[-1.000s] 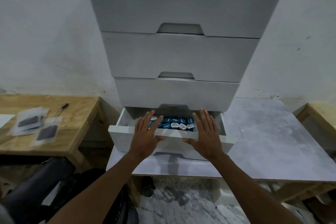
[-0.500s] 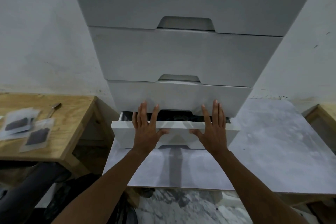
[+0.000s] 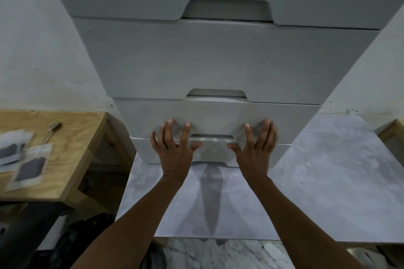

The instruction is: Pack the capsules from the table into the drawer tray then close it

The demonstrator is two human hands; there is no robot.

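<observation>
Bottom drawer [image 3: 213,152], white with a notch handle, stands on the grey table [image 3: 328,181] at the foot of a white stack; it looks nearly flush, though blur hides any gap. Left hand [image 3: 175,150] and right hand [image 3: 255,150] press flat on its front either side of the notch, fingers straight and spread, gripping nothing, tips reaching the drawer above [image 3: 218,116].
</observation>
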